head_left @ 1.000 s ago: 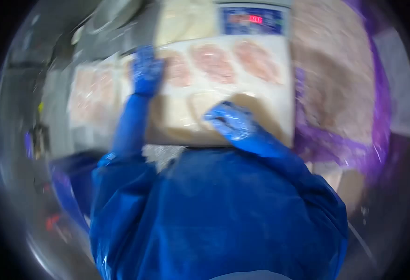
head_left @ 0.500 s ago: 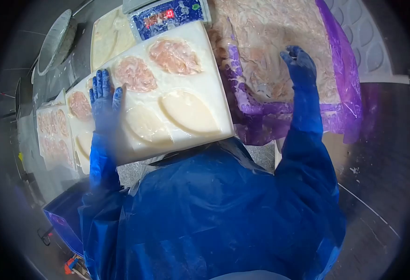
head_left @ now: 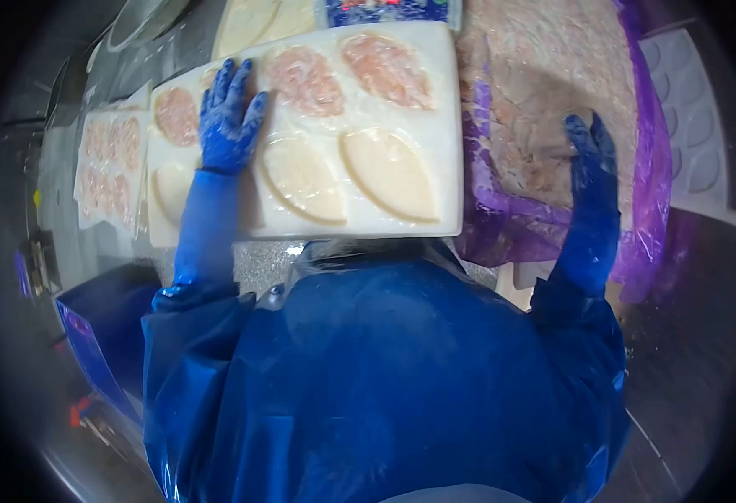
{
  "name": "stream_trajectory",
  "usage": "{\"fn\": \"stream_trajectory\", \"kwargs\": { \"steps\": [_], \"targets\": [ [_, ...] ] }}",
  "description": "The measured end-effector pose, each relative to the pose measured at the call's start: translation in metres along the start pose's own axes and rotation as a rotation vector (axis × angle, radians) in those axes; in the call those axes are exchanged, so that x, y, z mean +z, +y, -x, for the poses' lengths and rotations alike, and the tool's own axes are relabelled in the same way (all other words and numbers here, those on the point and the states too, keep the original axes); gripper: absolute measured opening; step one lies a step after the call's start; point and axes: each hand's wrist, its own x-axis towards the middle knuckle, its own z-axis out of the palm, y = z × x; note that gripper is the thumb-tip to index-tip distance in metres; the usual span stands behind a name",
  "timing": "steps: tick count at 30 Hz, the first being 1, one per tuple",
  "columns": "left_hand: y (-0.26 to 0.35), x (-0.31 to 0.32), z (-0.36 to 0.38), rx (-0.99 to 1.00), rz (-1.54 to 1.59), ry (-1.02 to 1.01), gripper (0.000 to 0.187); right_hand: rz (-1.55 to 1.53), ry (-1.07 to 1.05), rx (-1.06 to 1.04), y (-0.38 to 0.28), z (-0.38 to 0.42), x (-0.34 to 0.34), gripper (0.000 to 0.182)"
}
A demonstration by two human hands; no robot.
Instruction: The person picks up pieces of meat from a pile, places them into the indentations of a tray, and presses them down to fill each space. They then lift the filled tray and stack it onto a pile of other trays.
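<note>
A thick white mould tray (head_left: 460,126) with leaf-shaped hollows lies in front of me. Pale pink meat (head_left: 303,80) fills several hollows of its far row, while the visible near ones show their bare floors. My left hand (head_left: 232,117), in a blue glove, rests on the tray with its fingers spread, hiding part of one far hollow. To the right, a large mass of pale meat (head_left: 544,67) lies in a purple plastic liner (head_left: 653,142). My right hand (head_left: 593,151), also gloved, is at the meat's surface, thumb and fingers apart, with nothing visible gripped.
A scale (head_left: 389,12) with a blue panel stands behind the tray. Another white mould (head_left: 695,117) lies at the right. Flat packs of pink pieces (head_left: 110,172) sit at the left, with a metal bowl (head_left: 137,21) farther back. A blue bin (head_left: 104,327) stands at lower left.
My view has turned, so the tray looks squarer and farther right. My right hand sits nearer to me on the meat. The left hand stays spread on the tray.
</note>
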Motion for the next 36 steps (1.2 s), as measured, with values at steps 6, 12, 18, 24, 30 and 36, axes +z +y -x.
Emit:
{"fn": "stream_trajectory", "kwargs": {
  "steps": [6,12,18,24,30,36],
  "targets": [
    [0.039,-0.015,0.002,-0.001,0.315,0.247,0.048,0.649,-0.657,-0.478,-0.035,0.056,0.112,0.033],
    [0.156,-0.031,0.044,0.291,0.394,-0.348,0.030,0.663,-0.592,-0.938,0.003,0.052,0.130,0.020],
    [0.141,-0.046,0.043,0.340,0.351,-0.389,0.039,1.035,-0.611,-0.847,0.013,0.090,0.114,0.022],
    [0.159,-0.045,0.047,0.359,0.267,-0.409,0.063,1.070,-0.665,-0.776,0.025,0.100,0.136,0.072],
    [0.175,-0.043,0.050,0.244,0.193,-0.442,0.083,1.285,-0.607,-0.596,0.016,0.145,0.107,0.070],
    [0.198,-0.051,0.061,0.331,0.333,-0.658,0.084,1.025,-0.475,-0.605,0.033,0.099,0.075,0.040]
  ]
}}
